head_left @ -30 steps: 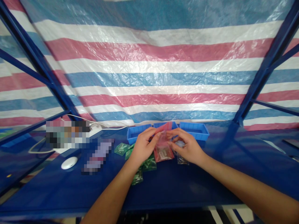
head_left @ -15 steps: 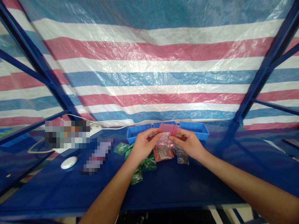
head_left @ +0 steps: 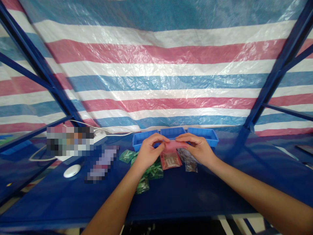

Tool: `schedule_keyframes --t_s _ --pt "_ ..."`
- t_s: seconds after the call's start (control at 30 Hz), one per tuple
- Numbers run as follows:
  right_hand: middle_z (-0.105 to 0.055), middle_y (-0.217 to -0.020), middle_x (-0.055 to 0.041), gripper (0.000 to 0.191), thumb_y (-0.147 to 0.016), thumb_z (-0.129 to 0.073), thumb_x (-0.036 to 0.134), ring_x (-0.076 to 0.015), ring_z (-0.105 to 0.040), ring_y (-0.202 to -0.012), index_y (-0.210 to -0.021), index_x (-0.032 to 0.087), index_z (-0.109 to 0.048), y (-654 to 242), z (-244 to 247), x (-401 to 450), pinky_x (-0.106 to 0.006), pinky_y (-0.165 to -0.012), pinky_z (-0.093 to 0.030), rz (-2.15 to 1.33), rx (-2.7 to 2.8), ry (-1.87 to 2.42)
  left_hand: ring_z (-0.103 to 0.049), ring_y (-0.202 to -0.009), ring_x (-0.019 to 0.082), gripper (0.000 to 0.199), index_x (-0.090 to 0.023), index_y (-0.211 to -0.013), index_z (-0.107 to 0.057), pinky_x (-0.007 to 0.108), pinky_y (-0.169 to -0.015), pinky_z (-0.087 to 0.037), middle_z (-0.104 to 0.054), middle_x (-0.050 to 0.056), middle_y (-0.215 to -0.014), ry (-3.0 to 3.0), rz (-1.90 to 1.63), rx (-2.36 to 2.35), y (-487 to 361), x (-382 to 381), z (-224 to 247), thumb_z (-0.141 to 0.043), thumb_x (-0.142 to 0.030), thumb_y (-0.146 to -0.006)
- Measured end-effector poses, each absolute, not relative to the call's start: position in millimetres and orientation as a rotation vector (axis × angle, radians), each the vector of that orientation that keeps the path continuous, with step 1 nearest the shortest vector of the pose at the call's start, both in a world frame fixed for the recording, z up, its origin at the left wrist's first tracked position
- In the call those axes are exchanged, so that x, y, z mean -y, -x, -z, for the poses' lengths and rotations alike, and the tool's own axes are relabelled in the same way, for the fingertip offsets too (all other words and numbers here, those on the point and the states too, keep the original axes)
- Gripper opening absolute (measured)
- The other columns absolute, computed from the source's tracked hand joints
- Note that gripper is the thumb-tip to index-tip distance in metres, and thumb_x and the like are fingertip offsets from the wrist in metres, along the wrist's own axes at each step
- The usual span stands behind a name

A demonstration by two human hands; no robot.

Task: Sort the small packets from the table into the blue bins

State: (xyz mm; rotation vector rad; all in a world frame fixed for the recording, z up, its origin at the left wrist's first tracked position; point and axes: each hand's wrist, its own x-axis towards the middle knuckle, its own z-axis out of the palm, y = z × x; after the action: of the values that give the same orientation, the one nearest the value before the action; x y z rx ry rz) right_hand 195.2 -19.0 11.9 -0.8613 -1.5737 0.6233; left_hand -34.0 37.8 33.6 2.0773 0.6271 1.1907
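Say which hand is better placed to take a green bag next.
Probably the left hand: the green bags lie close to it, while the right hand is farther off, across the pink plastic both hold.

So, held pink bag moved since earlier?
Yes, lower in view: pink bag reached the far rim of the middle blue bin, now only around its near side.

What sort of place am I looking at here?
Probably a makeshift workstation, perhaps in a workshop or warehouse: a striped plastic sheet hangs like a wall behind a blue table, with bins along its back and small green bags lying in front of them.
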Motion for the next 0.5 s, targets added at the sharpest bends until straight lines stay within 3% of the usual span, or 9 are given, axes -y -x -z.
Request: schedule_keyframes --t_s 0.17,0.23,0.4,0.5 --pt "-0.064 -0.129 -0.0049 0.017 -0.093 -0.068 0.029 -0.0266 -0.059 -0.124 -0.100 0.034 -0.082 -200 -11 16 -0.045 -0.109 -0.045 -0.470 1.613 0.866 -0.059 -0.122 0.025 0.019 -0.023 -0.093 -0.080 0.044 -0.111 -0.044 -0.065 0.009 -0.124 -2.208 -1.283 -0.638 35 -38 -38 -0.062 -0.016 -0.090" --pt "-0.062 -0.126 -0.0053 0.017 -0.092 -0.068 0.028 -0.0262 -0.057 -0.123 -0.099 0.034 -0.082 -200 -8 14 -0.044 -0.108 -0.045 -0.418 1.601 0.887 -0.057 -0.124 0.025 0.019 -0.023 -0.092 -0.081 0.042 -0.109 -0.046 -0.060 0.009 -0.131 -2.214 -1.302 -0.689 34 -39 -37 -0.063 -0.017 -0.090" --pt "-0.064 -0.099 -0.0046 0.020 -0.092 -0.068 0.031 -0.0220 -0.061 -0.095 -0.107 0.034 -0.081 -201 -4 13 -0.040 -0.092 -0.052 -0.422 1.546 0.955 -0.064 -0.106 0.022 0.020 -0.023 -0.097 -0.081 0.033 -0.090 -0.053 -0.067 0.008 -0.113 -2.133 -1.236 -0.732 34 -43 -30 -0.061 -0.021 -0.092" --pt "-0.071 -0.100 -0.0047 0.023 -0.093 -0.067 0.036 -0.0228 -0.065 -0.092 -0.112 0.032 -0.080 -201 -4 14 -0.040 -0.089 -0.054 -0.562 1.562 0.955 -0.068 -0.097 0.021 0.020 -0.020 -0.099 -0.079 0.032 -0.087 -0.053 -0.075 0.007 -0.103 -2.049 -1.182 -0.748 34 -44 -27 -0.059 -0.023 -0.094"
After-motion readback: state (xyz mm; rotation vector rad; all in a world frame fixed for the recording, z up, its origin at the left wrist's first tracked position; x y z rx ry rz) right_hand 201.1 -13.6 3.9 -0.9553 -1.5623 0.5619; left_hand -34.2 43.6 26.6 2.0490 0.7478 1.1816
